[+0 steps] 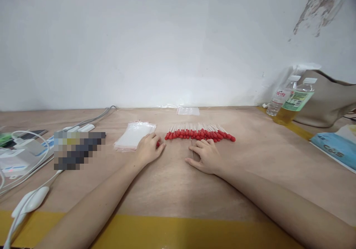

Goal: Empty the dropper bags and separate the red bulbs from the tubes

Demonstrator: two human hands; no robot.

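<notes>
Yellow tape edges the matte tan surface. Left hand curls beside glossy clear bags, fingers over one red tip, grip unclear. Right hand lies flat, fingers apart, just below the thin red-tipped sticks.

Left hand, right hand — red-tipped sticks.
</notes>
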